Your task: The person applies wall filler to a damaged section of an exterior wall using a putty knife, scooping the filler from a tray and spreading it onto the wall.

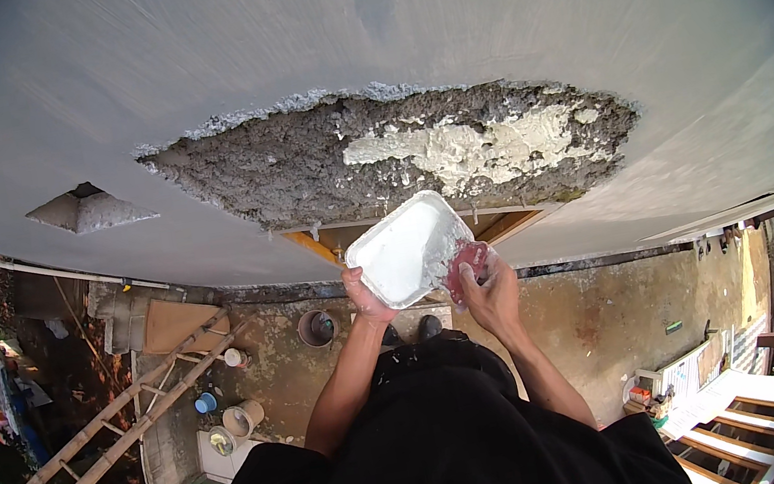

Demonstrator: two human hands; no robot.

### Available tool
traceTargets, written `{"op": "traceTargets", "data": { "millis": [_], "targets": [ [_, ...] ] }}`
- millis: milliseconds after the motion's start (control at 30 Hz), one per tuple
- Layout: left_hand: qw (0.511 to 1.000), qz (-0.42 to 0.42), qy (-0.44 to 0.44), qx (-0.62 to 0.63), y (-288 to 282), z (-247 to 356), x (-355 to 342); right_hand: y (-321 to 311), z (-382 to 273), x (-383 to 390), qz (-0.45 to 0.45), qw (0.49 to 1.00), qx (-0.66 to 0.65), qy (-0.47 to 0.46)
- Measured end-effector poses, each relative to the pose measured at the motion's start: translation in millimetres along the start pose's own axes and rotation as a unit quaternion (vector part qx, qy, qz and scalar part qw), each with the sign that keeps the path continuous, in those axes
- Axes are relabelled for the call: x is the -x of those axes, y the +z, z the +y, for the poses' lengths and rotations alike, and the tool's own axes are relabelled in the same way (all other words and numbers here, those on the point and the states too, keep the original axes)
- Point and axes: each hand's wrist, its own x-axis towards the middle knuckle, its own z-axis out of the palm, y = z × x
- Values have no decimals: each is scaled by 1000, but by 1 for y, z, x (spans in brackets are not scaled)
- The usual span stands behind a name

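Note:
My left hand (366, 298) grips the left edge of a white rectangular tray (406, 301) and tilts it. White paste (401, 252) lies across the tray's inside. In my right hand (493, 296) is a reddish flat spreader (461, 269), smeared with white and held against the tray's right edge. Just beyond the tray, the grey wall (491, 2) has a broken patch of rough, dark masonry (280, 173). An uneven layer of cream-white plaster (494, 149) covers the patch's middle and right. The tray partly hides a wooden frame (511, 222) below the patch.
A bamboo ladder (123, 431) leans at the lower left. Several buckets stand on the stained floor (612, 318), including a grey one (317, 328) and a beige one (243, 419). A triangular opening (88, 208) pierces the wall at left. Wood-framed panels (741, 434) lie lower right.

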Motion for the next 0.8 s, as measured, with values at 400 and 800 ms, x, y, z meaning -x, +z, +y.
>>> {"op": "traceTargets", "data": {
  "millis": [400,800],
  "targets": [
    [1000,-15,-5,3,-10,-7,-4,25,18,12,-17,994,-102,29],
    [1000,-19,-10,18,-7,-3,-2,7,-8,9,23,997,-50,52]
  ]
}}
